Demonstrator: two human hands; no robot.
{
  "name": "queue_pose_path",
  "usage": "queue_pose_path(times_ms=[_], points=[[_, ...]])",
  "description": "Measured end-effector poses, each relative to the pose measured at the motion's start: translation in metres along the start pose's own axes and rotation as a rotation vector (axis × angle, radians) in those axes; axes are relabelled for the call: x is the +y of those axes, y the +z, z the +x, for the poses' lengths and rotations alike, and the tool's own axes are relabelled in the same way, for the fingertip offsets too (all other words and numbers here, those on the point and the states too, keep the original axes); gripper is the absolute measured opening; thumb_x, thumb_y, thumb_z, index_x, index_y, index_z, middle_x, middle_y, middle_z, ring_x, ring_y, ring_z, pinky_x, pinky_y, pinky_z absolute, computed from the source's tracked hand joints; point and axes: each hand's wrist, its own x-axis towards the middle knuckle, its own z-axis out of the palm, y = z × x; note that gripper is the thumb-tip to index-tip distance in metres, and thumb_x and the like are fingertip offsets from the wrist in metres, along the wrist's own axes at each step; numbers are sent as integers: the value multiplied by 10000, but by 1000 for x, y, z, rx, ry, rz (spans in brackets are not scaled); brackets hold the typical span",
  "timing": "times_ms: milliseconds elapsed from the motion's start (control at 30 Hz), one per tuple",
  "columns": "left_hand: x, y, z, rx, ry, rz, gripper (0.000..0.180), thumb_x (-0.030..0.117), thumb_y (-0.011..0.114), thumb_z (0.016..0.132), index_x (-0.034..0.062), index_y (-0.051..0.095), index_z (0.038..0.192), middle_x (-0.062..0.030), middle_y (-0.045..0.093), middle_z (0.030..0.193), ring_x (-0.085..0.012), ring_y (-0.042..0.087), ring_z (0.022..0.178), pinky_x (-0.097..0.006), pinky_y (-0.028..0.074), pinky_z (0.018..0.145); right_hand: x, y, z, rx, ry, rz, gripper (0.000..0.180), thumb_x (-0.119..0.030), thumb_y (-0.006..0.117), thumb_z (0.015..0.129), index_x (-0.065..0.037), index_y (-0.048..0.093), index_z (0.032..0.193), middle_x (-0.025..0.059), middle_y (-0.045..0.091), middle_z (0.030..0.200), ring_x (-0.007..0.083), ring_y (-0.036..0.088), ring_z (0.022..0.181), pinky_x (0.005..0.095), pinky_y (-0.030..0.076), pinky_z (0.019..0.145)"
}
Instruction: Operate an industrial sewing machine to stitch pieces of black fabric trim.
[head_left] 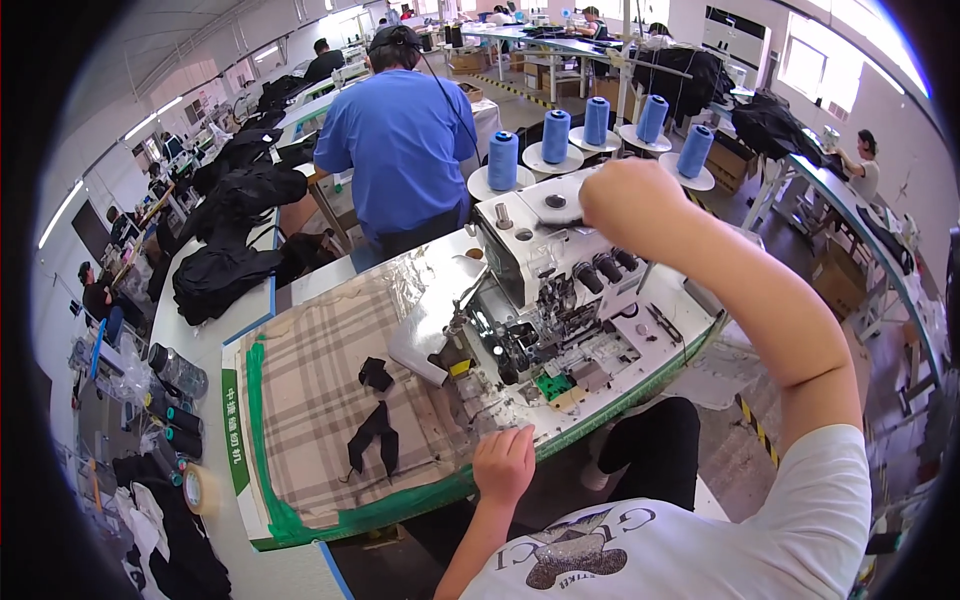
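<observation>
An overlock sewing machine (545, 330) sits on the worktable with its front mechanism and loopers exposed. My right hand (615, 198) is raised over the machine's top, beside a round metal disc (556, 204). Its fingers are bent away from view, and whether they hold anything is hidden. At the table's front edge rests my left hand (503, 465), its fingers curled together and nothing visible in them. Black fabric scraps (374, 440) lie on the plaid-covered tabletop (320, 400) to the left of the machine. Blue thread cones (503, 160) stand on white discs behind it.
A person in a blue shirt (400, 150) works just beyond the table. Black garments (225, 270) are heaped on the bench at left. A roll of tape (196, 490) and a clear jar (178, 370) stand at the near left. Another worktable (870, 210) runs along the right.
</observation>
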Motion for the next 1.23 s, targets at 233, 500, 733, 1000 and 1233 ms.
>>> queue_pose_path(times_ms=[233, 500, 733, 1000, 1233], points=[[2, 1, 3, 22, 17, 1, 130, 74, 667, 789, 109, 697, 910, -36, 629, 819, -240, 614, 754, -358, 479, 685, 15, 6, 2, 18, 58, -101, 92, -95, 663, 772, -32, 717, 812, 169, 711, 852, 322, 708, 822, 405, 576, 678], [0, 1, 2, -1, 12, 5, 133, 77, 673, 782, 112, 700, 907, -35, 629, 814, -247, 613, 749, -362, 482, 683, 76, -9, -25, 673, 293, 781, 179, -199, 687, 843, -31, 728, 886, 91, 626, 629, 120, 538, 542, 292, 439, 535], [16, -23, 21, -1, -160, -356, 128, 57, 668, 813, 87, 700, 933, -74, 647, 859, -254, 620, 774, -361, 494, 694, 155, 44, -44, 465, 296, 393, 193, -197, 683, 799, -21, 723, 866, 158, 640, 696, 260, 615, 615, 377, 486, 613], [29, -78, 293, -91, -176, -871, 478, 381, 548, 989, -23, 567, 1244, -127, 611, 1248, -189, 565, 1170, -315, 391, 1063, 196, 73, -101, 388, 362, 1026, 174, -160, 655, 876, -2, 728, 872, -9, 573, 597, 28, 476, 494, 208, 361, 436], [13, 21, 424, -771, -499, -1160, 1051, 597, 671, 816, -102, 209, 1451, -272, 392, 1442, -321, 401, 1359, -381, 274, 1165, 214, 112, -105, 406, 407, 836, 147, -130, 667, 847, -4, 740, 868, 43, 666, 663, 158, 532, 528, 293, 446, 532]])
